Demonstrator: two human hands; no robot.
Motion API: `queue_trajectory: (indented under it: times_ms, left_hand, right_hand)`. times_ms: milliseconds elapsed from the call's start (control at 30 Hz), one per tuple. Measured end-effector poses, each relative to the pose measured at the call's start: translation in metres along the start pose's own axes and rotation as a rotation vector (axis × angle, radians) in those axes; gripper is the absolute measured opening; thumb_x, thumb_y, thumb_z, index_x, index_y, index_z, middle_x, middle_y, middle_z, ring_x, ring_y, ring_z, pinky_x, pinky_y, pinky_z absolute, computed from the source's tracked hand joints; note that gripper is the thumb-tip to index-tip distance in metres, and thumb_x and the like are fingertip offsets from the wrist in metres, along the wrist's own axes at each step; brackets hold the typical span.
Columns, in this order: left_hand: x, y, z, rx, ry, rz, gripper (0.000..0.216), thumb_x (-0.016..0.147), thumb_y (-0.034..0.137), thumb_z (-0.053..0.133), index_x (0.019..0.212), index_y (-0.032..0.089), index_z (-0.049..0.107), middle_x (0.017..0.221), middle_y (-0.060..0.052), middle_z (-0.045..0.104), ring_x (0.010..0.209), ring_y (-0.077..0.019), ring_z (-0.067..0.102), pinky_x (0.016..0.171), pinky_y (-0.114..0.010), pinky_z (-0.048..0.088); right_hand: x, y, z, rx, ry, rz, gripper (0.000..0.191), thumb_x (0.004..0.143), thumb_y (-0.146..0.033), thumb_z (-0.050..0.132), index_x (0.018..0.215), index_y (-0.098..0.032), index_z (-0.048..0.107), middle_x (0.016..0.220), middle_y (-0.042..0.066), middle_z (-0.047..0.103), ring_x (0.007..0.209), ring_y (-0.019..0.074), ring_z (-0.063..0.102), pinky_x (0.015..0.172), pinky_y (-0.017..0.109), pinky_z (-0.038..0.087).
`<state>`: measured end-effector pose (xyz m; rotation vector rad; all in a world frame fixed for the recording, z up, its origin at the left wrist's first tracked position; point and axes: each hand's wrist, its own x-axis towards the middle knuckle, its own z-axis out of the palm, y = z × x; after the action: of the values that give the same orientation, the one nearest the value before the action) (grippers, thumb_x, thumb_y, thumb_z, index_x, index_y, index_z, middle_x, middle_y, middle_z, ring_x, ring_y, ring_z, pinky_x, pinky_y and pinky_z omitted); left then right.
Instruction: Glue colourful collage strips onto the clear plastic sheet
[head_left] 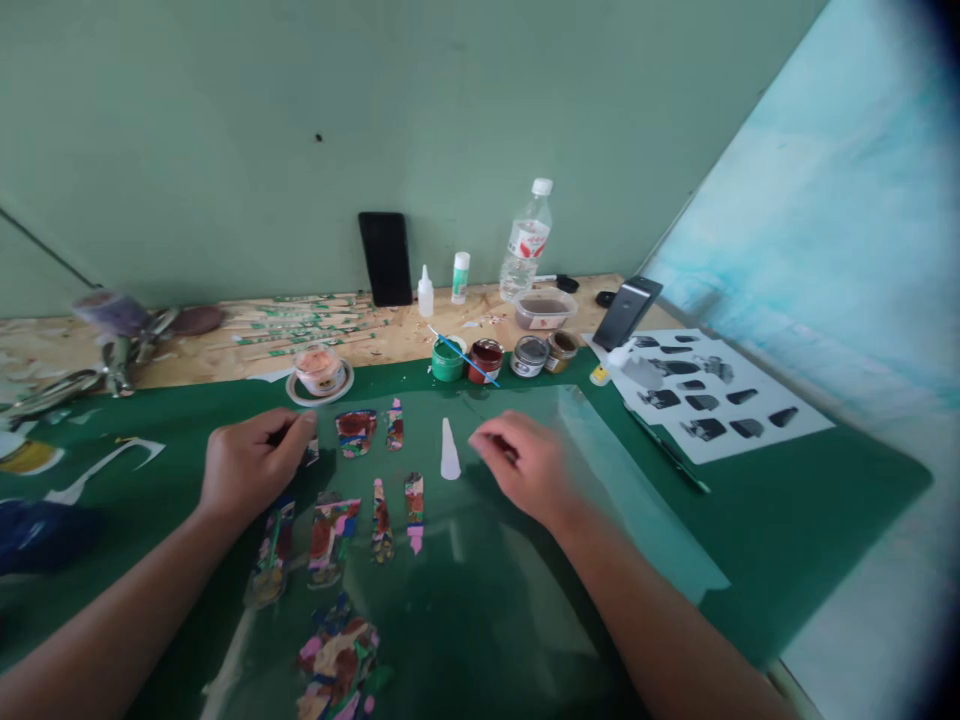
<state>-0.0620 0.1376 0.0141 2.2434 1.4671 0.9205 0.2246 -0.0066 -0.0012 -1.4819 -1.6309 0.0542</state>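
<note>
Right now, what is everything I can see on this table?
Clear plastic water bottle: one, white cap, at the back.
Black phone: one, leaning on green wall.
Round paint pots: four, green, red, grey, gold, mat's back edge.
Multicoloured painted strips: about eight, on clear sheet.
White pointed piece: one, between the hands.
White paper sheet with black shapes: one, right side.
Green mat: one, over wooden table.
Left hand: fingertips at a strip.
Right hand: blurred, beside white piece.
</note>
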Motion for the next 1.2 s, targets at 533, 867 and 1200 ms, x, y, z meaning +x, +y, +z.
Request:
queue_trajectory:
  times_ms: [533, 867, 1200]
  left_hand:
    - [0.004, -0.001, -0.001, 0.185, -0.046, 0.081, 0.038, 0.088, 0.042, 0.051, 0.062, 0.016, 0.063, 0.057, 0.002, 0.061, 0.059, -0.0118, 0.055, 0.059, -0.022, 0.034]
    - [0.003, -0.010, 0.005, 0.185, 0.059, 0.205, 0.039, 0.092, 0.038, 0.052, 0.061, 0.017, 0.062, 0.055, 0.000, 0.058, 0.054, -0.0122, 0.053, 0.056, -0.026, 0.035]
    - [-0.034, 0.059, 0.006, 0.196, -0.305, 0.755, 0.028, 0.096, 0.034, 0.053, 0.112, 0.018, 0.070, 0.112, -0.009, 0.073, 0.105, -0.0256, 0.065, 0.093, -0.041, 0.050]
  right_hand:
    - [0.042, 0.106, -0.096, -0.505, 0.330, 0.821, 0.022, 0.078, -0.033, 0.065, 0.090, -0.015, 0.065, 0.101, 0.018, 0.071, 0.105, 0.0356, 0.064, 0.094, 0.050, 0.048]
    - [0.039, -0.002, -0.059, 0.400, -0.051, 0.349, 0.042, 0.086, -0.045, 0.071, 0.122, -0.024, 0.066, 0.088, 0.002, 0.068, 0.067, 0.0137, 0.059, 0.064, 0.031, 0.050]
    - [0.033, 0.018, 0.006, 1.023, 0.180, 0.613, 0.038, 0.060, -0.032, 0.083, 0.094, -0.027, 0.068, 0.084, 0.000, 0.066, 0.066, 0.0139, 0.054, 0.057, 0.030, 0.048]
